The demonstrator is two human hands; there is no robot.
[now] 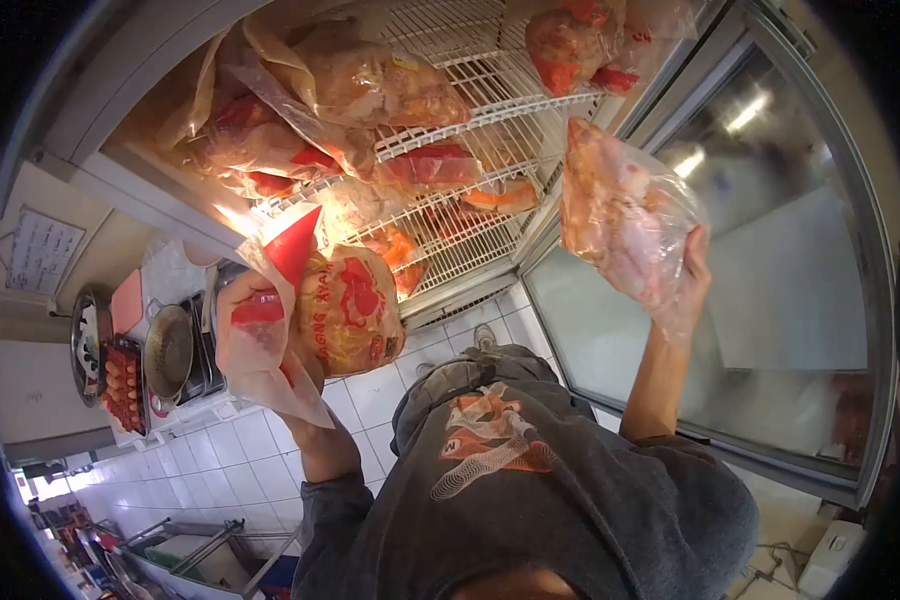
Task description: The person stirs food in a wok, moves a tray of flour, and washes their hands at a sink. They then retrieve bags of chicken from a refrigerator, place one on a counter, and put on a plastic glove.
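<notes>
My left hand [242, 300] is closed around the gathered top of a plastic bag of chicken [350, 310] with red print, partly hidden behind the loose plastic. This bag hangs in front of the open fridge, at its lower left. On the other side, my right hand [697, 268] grips a clear plastic bag of raw meat [620, 210], pale and orange in colour, held up near the open glass door. Ahead of both hands, more bagged meat [390, 88] lies on white wire shelves [470, 235].
A glass fridge door [710, 290] stands open on the right. To the left, a pan [168, 352] sits on a stove beside a tray of eggs [122, 390]. White tiles [240, 460] cover the floor. A metal-framed rack [200, 550] is at the lower left.
</notes>
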